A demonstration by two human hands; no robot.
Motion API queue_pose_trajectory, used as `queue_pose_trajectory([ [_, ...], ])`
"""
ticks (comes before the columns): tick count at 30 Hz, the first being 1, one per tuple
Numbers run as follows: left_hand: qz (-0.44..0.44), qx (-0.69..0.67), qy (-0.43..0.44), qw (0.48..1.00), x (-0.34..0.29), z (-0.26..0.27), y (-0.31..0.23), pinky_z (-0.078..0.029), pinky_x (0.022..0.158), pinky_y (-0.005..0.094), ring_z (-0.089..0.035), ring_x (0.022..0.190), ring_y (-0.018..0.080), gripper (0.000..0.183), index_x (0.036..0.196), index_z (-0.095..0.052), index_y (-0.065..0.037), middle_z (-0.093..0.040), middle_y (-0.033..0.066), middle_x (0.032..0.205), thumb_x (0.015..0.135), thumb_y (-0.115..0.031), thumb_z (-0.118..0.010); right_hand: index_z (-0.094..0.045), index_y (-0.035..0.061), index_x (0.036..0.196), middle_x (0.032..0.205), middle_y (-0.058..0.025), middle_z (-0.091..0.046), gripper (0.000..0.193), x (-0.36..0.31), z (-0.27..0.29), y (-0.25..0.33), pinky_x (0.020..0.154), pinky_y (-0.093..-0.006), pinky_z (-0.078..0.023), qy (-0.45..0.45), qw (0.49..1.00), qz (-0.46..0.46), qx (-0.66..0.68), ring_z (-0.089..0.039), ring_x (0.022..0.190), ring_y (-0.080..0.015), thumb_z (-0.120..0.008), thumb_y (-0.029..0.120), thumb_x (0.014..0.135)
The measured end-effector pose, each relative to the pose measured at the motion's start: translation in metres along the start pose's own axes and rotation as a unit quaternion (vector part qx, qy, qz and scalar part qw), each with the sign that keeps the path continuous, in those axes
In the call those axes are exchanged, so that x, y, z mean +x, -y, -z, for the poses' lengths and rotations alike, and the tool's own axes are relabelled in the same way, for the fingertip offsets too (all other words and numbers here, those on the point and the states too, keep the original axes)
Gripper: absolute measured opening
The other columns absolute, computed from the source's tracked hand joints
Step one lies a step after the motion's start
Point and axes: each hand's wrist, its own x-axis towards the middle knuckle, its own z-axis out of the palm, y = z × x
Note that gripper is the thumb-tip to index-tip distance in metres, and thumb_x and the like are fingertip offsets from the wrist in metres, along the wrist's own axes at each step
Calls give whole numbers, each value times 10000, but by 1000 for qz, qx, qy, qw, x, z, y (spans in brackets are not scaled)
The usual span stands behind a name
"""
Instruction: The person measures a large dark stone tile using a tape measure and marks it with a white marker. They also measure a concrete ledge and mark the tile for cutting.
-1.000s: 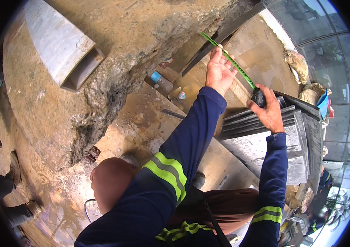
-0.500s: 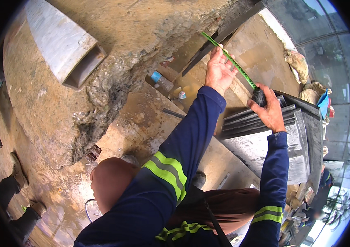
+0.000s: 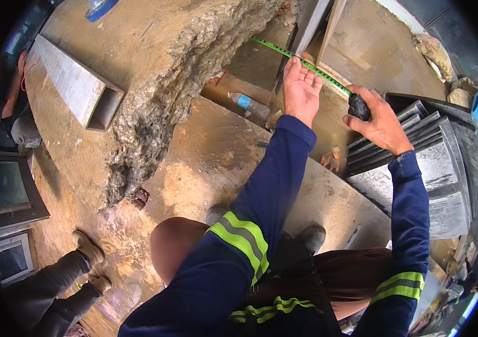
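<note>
A tape measure with a dark, rounded case (image 3: 358,106) sits in my right hand (image 3: 384,124), whose fingers and thumb wrap round it. Its bright green blade (image 3: 272,46) runs out up and to the left, past the broken concrete edge. Palm up, my left hand (image 3: 301,96) has its thumb and fingertips at the blade partway along. The blade's far end lies beside the rough concrete, and I cannot make out what it touches.
A grey rectangular metal tube (image 3: 70,76) rests on the broken concrete slab (image 3: 155,67). Below the blade lies a plastic bottle (image 3: 250,105). Stacked grey panels (image 3: 419,180) stand at right, with sacks (image 3: 436,56) behind. Another person's legs (image 3: 53,286) and framed panes (image 3: 8,191) are at left.
The view has shifted, showing more at the left. My right hand and the tape case sit farther right in the picture; both hands keep their hold, and the blade lies at a flatter slant.
</note>
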Motion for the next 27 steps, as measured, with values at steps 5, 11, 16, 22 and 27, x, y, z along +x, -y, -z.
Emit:
queue_pose_trajectory([
  [5, -19, 21, -61, 998, -1, 42, 0, -465, 914, 384, -570, 1009, 131, 179, 1202, -651, -278, -623, -90, 1047, 1046, -353, -696, -578, 73, 1449, 1308, -249, -667, 715, 3, -40, -13, 1031, -451, -506, 66, 995, 12, 80, -641, 1214, -430, -803, 358, 833],
  [11, -15, 73, -98, 992, 0, 83, -7, -452, 881, 313, -567, 1003, 104, 253, 1268, -606, -272, -604, -83, 1087, 1051, -372, -689, -577, 118, 1448, 1191, -255, -697, 696, 10, -86, -21, 973, -466, -533, 90, 985, -36, 140, -696, 1087, -419, -823, 290, 821],
  [16, -21, 97, -89, 991, 2, 108, -7, -453, 865, 305, -578, 983, 84, 244, 1272, -596, -276, -615, -101, 1061, 1059, -366, -675, -574, 126, 1451, 1278, -261, -655, 706, 11, -105, -33, 1013, -462, -520, 111, 980, -43, 158, -661, 1171, -431, -824, 287, 811],
  [22, -26, 93, -97, 991, 4, 110, -8, -444, 892, 331, -576, 1003, 103, 230, 1229, -612, -289, -623, -104, 1044, 1035, -368, -707, -559, 134, 1484, 1333, -283, -643, 743, 10, -107, -33, 1046, -476, -505, 101, 984, -35, 144, -641, 1231, -445, -805, 352, 818],
  [27, -26, 102, -103, 989, 5, 108, -9, -453, 894, 355, -577, 973, 127, 195, 1154, -635, -281, -634, -96, 1013, 1010, -364, -736, -544, 114, 1512, 1330, -270, -639, 787, 8, -105, -38, 1046, -476, -502, 120, 979, -51, 156, -625, 1253, -438, -793, 401, 824],
])
